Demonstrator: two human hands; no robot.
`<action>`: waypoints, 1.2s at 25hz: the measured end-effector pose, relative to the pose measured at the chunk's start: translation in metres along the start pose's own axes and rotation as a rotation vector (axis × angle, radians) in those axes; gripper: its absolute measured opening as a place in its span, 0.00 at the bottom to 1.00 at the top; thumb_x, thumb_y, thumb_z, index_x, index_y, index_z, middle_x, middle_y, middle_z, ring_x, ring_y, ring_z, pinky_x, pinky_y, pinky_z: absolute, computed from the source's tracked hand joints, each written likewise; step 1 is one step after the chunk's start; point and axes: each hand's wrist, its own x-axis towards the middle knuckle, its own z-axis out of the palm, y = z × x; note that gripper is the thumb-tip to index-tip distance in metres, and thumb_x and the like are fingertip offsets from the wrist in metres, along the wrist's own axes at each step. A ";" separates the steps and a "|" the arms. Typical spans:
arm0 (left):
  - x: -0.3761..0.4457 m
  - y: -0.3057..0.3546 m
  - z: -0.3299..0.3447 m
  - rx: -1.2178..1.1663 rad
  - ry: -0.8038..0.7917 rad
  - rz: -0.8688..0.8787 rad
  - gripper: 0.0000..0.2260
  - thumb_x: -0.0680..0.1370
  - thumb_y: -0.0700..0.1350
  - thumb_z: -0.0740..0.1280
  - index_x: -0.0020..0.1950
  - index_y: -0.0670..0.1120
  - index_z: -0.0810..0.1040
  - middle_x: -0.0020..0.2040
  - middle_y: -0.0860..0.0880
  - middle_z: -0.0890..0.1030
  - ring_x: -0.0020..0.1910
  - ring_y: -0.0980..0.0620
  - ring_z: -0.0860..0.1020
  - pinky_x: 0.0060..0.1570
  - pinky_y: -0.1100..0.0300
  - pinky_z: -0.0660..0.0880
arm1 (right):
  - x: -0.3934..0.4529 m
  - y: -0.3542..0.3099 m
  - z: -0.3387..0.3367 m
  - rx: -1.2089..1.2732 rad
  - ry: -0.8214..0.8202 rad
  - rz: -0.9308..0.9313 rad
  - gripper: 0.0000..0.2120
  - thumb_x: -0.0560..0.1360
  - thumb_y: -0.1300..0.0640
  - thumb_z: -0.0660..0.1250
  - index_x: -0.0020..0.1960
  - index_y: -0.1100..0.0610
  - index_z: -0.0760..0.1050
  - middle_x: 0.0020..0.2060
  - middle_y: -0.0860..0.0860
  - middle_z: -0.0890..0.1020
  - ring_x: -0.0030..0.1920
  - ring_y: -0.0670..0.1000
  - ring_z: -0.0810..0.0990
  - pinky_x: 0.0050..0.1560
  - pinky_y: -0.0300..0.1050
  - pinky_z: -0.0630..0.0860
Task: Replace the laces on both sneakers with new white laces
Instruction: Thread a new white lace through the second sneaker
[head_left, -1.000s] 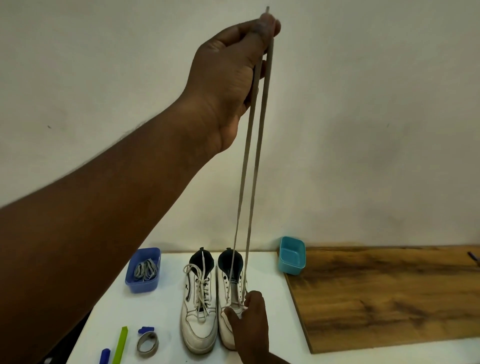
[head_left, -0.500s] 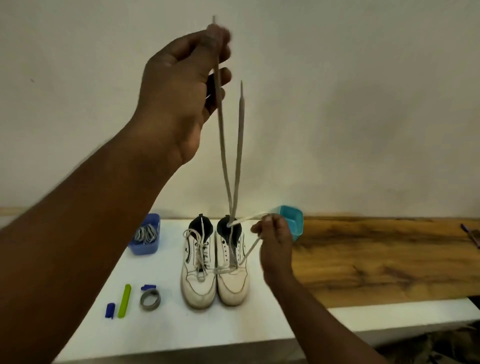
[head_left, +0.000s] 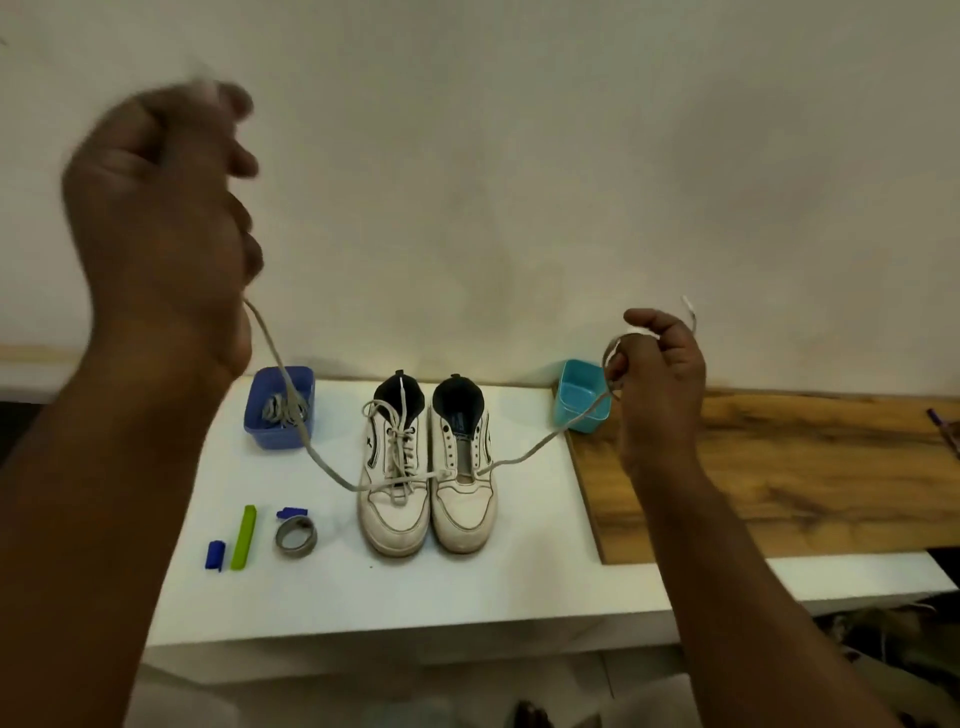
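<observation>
Two white sneakers stand side by side on the white table (head_left: 467, 587), toes towards me. The left sneaker (head_left: 396, 467) is fully laced. The right sneaker (head_left: 464, 467) has open eyelets, with one white lace (head_left: 322, 460) threaded through its lowest pair. My left hand (head_left: 161, 208), raised high at the left and blurred, grips one end of that lace. My right hand (head_left: 657, 374), lower at the right, grips the other end, whose tip sticks up above my fingers. The lace sags between both hands across the shoes.
A dark blue tub (head_left: 262, 431) holding laces sits left of the shoes, a light blue tub (head_left: 571, 400) to their right. A blue clip (head_left: 214, 555), a green stick (head_left: 243, 535) and a grey tape roll (head_left: 296, 535) lie front left. A wooden board (head_left: 779, 478) covers the right side.
Both lace ends were held up together in my left hand. My right hand left the shoe and took one end, and the hands have spread apart and come down.
</observation>
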 end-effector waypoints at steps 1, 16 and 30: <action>-0.013 -0.015 0.004 0.085 -0.051 -0.009 0.06 0.80 0.50 0.66 0.48 0.54 0.83 0.35 0.59 0.78 0.27 0.60 0.66 0.29 0.64 0.62 | -0.003 0.021 0.002 -0.115 0.001 0.027 0.13 0.77 0.66 0.61 0.54 0.53 0.80 0.39 0.53 0.79 0.37 0.47 0.75 0.35 0.38 0.73; -0.122 -0.257 0.017 0.643 -0.471 -0.193 0.02 0.78 0.49 0.72 0.48 0.57 0.83 0.41 0.62 0.83 0.44 0.65 0.79 0.39 0.73 0.70 | -0.057 0.186 0.041 -1.118 -0.480 -0.057 0.18 0.77 0.35 0.65 0.54 0.49 0.75 0.46 0.47 0.78 0.46 0.49 0.78 0.44 0.46 0.76; -0.113 -0.307 0.032 1.099 -0.438 0.142 0.06 0.73 0.49 0.77 0.48 0.56 0.85 0.52 0.52 0.78 0.54 0.46 0.73 0.49 0.48 0.71 | -0.051 0.226 0.046 -0.696 -0.382 0.112 0.10 0.79 0.52 0.68 0.40 0.51 0.81 0.33 0.46 0.80 0.38 0.44 0.79 0.39 0.36 0.73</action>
